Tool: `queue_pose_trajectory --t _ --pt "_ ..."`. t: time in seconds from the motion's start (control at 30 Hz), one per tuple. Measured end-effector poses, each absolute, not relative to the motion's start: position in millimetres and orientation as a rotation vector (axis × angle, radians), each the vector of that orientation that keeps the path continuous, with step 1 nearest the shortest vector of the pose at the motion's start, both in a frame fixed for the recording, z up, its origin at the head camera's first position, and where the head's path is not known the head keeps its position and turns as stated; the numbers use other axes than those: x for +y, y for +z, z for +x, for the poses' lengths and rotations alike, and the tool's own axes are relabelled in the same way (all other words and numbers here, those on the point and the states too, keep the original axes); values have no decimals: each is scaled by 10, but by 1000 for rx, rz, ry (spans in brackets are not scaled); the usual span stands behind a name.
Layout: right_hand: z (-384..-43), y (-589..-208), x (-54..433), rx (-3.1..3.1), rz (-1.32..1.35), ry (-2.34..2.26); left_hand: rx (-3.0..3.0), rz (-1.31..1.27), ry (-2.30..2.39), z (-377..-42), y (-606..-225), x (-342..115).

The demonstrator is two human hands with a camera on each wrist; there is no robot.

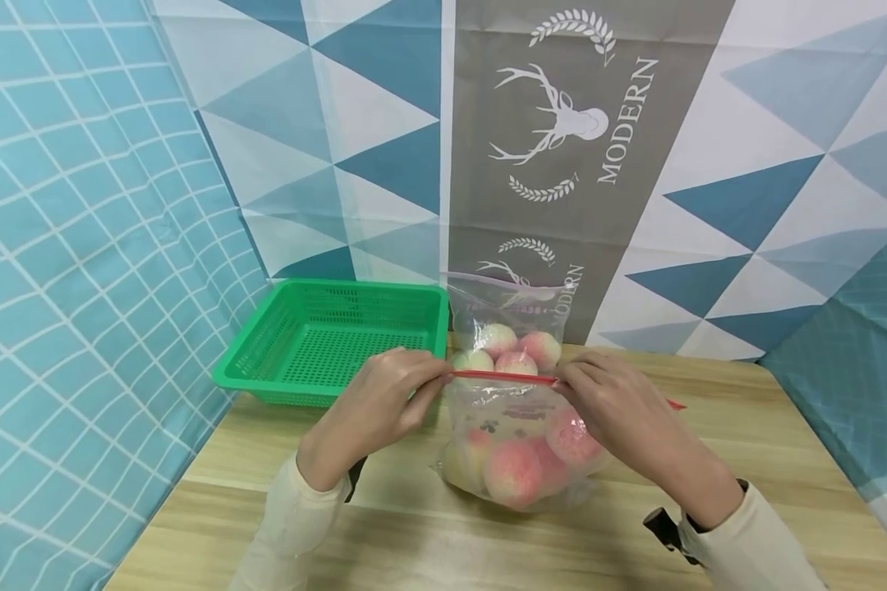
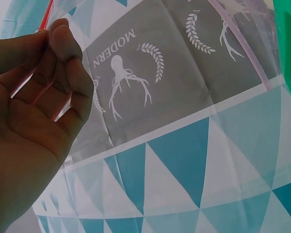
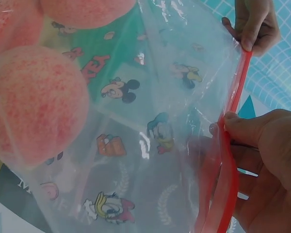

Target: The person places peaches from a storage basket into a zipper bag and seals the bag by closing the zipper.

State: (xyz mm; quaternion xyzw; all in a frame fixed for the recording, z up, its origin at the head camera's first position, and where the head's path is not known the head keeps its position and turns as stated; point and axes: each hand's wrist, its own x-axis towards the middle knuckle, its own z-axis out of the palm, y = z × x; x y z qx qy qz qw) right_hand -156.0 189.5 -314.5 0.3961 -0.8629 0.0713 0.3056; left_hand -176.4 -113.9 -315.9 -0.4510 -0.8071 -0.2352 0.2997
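A clear zip bag point(image 1: 513, 419) with a red zip strip point(image 1: 503, 376) along its top holds several pink peaches point(image 1: 513, 474) on the table. My left hand point(image 1: 388, 390) pinches the strip's left end between thumb and fingertips. Further right, my right hand point(image 1: 621, 406) pinches the same strip, and a red end pokes out beyond the knuckles. In the right wrist view, cartoon figures are printed on the bag, and the strip's lips stand apart below my right thumb point(image 3: 240, 124). The left wrist view shows my left fingers point(image 2: 65, 41) bent against the thumb at the bag's corner.
Behind stands a second clear bag point(image 1: 461, 300) with a pale purple top edge and several peaches point(image 1: 540, 350) in it. A green plastic basket point(image 1: 266, 338) sits at the back left of the wooden table point(image 1: 739, 460). Patterned cloth point(image 1: 384, 107) hangs behind.
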Motion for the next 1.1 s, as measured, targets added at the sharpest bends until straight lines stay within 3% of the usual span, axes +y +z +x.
queue_pose_trajectory --t 1.1 --pt "-1479 -3203 2238 -2300 927 187 -2202 -1181 -662 -1787 -3143 -1163"
